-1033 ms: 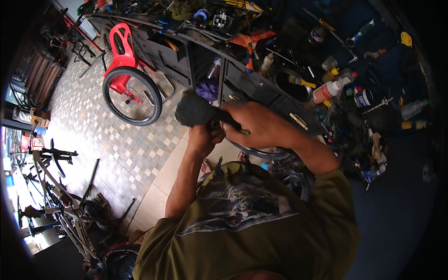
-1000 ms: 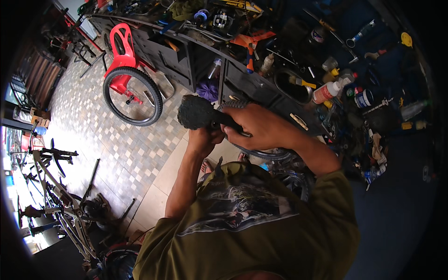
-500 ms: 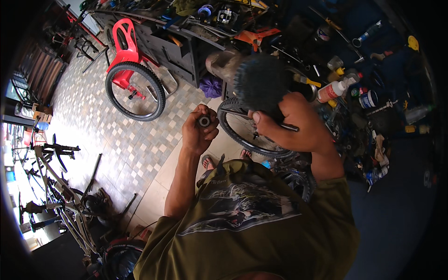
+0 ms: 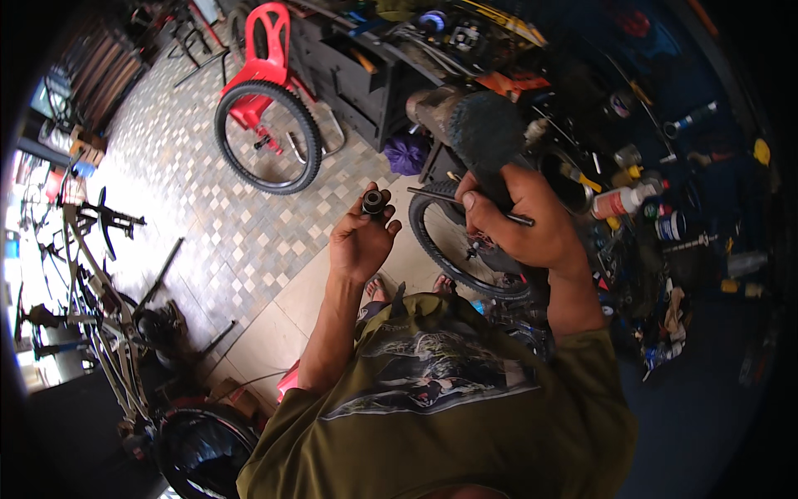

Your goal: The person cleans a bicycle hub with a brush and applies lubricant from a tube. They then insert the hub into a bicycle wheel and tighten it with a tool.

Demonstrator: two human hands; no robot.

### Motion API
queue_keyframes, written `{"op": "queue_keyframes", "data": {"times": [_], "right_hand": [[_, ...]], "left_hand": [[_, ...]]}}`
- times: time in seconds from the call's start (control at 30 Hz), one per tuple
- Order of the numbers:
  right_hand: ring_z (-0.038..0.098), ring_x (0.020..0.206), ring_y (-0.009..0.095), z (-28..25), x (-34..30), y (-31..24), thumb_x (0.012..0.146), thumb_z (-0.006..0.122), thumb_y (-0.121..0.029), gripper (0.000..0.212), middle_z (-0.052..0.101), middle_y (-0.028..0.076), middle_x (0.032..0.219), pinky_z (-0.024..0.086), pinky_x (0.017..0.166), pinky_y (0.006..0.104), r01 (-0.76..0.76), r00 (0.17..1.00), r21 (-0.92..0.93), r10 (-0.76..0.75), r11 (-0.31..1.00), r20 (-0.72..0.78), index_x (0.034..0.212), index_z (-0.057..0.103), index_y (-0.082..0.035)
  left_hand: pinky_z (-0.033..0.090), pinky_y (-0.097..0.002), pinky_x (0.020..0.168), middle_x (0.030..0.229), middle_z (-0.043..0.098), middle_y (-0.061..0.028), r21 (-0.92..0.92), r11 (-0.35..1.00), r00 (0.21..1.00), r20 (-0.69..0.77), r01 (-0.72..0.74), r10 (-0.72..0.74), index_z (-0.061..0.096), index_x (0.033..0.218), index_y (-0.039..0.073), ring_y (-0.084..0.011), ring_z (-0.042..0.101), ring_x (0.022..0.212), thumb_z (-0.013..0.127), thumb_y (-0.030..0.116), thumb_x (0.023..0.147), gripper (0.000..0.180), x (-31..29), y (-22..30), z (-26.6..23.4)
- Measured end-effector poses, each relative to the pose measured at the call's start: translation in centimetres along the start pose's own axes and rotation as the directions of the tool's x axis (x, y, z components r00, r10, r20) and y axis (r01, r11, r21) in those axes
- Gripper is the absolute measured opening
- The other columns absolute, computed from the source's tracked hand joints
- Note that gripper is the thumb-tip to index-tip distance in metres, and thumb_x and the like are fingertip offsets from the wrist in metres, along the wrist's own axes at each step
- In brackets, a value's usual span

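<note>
My left hand, palm up with the fingers curled, holds a small dark cylindrical part with a ringed end at its fingertips. Its exact kind is too small to tell. To the right, my right hand is closed round the dark handle of a mallet. The mallet's thick head stands above the fist, with a worn tan end and a broad dark face. A thin metal rod is gripped in the same hand, sticking out toward my left hand. The two hands are apart.
A bicycle wheel lies behind my right hand. Another wheel leans against a red plastic chair. Tools and bottles crowd the right side beyond a dark workbench. Bicycle frames stand at the left.
The mallet head has tilted and drawn away, and the rod now shows longer beside it. My left fingers have uncurled somewhat, exposing more of the ringed part. The view has shifted slightly.
</note>
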State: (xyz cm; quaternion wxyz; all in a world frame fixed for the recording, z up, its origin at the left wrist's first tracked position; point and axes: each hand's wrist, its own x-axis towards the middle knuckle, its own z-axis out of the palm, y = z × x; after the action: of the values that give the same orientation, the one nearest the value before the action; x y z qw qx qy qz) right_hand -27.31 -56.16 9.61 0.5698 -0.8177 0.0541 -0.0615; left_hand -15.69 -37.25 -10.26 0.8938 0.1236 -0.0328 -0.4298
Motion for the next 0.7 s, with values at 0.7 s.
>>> {"op": "queue_keyframes", "data": {"times": [0.7], "right_hand": [[0.068,0.069,0.014,15.2,19.9,16.7,0.092,0.062,-0.009,0.010,0.068,0.008,0.074,0.051,0.065,0.0309,-0.215,0.948,-0.099,0.232,0.972,0.218,0.096,0.062,0.000]], "left_hand": [[0.047,-0.0299,0.088,0.143,0.053,-0.0087,0.880,0.460,0.718,-0.245,-0.117,0.651,0.064,0.123,0.012,-0.0140,0.054,0.116,0.074,0.002,0.087,0.038,1.7,12.7,-22.0]]}}
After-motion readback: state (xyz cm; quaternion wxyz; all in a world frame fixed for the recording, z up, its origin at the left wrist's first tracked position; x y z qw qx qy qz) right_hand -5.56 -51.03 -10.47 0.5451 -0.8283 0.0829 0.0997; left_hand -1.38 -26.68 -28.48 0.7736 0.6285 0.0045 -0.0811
